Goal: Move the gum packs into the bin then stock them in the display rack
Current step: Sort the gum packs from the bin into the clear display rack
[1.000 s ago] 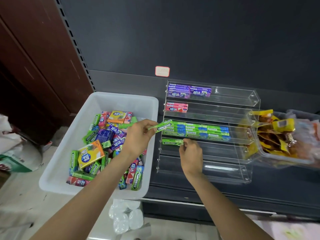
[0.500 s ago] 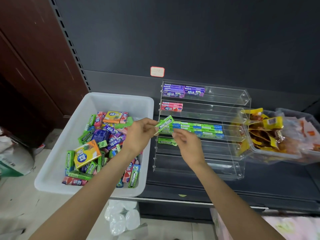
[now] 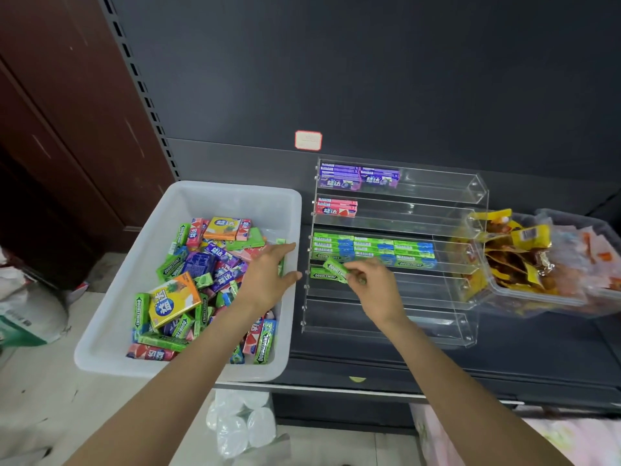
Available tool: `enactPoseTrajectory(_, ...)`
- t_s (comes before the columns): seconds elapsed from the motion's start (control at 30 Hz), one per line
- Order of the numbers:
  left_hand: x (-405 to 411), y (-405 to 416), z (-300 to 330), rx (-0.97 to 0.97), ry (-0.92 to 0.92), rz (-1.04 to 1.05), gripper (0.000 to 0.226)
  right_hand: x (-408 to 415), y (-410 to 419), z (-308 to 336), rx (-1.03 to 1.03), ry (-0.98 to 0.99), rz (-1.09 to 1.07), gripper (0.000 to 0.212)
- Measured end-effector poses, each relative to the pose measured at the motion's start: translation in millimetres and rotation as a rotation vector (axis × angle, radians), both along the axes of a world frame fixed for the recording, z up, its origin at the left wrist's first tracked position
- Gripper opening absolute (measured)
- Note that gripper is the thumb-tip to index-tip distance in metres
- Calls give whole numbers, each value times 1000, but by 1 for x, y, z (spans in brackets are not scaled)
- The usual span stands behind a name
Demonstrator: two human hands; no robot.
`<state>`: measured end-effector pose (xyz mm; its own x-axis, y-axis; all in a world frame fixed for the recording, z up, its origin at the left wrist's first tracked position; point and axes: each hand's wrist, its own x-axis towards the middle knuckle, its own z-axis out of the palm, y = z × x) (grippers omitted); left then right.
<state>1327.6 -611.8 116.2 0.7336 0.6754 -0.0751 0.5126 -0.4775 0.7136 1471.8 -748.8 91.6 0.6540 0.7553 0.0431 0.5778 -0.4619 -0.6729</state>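
Right hand (image 3: 371, 287) pinches 1 green pack (image 3: 335, 268), tilted over the rack (image 3: 396, 250)'s 4th tier beside the pack lying there; left hand (image 3: 268, 274), fingers straight, hovers over the bin (image 3: 232, 196).

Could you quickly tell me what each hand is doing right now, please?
Left hand: open, fingers straight, holding nothing, over the bin.
Right hand: pinching a green gum pack at the rack.

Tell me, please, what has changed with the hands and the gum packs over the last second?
The green Doublemint pack passed from the left hand to the right hand, which now pinches it over the rack's fourth shelf. The left hand, now empty with fingers straight, drew back over the white bin. The stocked rows in the display rack stayed put.
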Motion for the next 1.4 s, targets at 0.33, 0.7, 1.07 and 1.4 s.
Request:
enactPoseTrajectory(0.33,0,9,0,-267,21,-29,69,-13,20,-17,-142,-240,16,19)
enactPoseTrajectory(0.7,-3,4,-7,-225,-21,14,65,-17,21,-22,-159,-296,-42,13)
enactPoseTrajectory(1.07,-66,11,12,214,-92,279,26,-66,52,24,173,-86,300,21)
enactPoseTrajectory(1.4,-179,116,-9,207,234,263,80,-140,138,10,-129,32,388,43)
